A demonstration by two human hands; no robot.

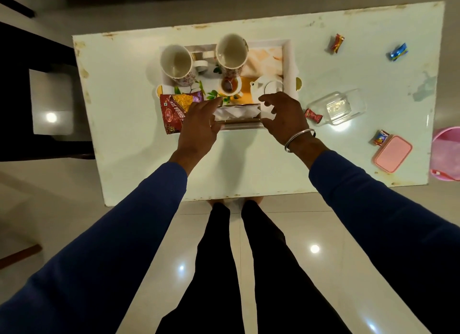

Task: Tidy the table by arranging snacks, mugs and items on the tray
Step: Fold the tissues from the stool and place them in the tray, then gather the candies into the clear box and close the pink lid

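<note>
Napkin holder (237, 114) sits at the tray's (290, 59) near edge, right between the hands. Left hand (200, 127) touches its end with loose fingers; right hand (283, 117) hovers, fingers spread. Snack packet (174, 109) just beside the left hand, two mugs (230, 52) beyond.

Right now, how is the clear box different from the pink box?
The clear box is see-through and shiny; the pink box is solid, so nothing shows through. The clear box sits nearer the tray; the pink box sits by the table's right edge. Both lie on the table, off the tray, each with a wrapped candy beside it.
</note>
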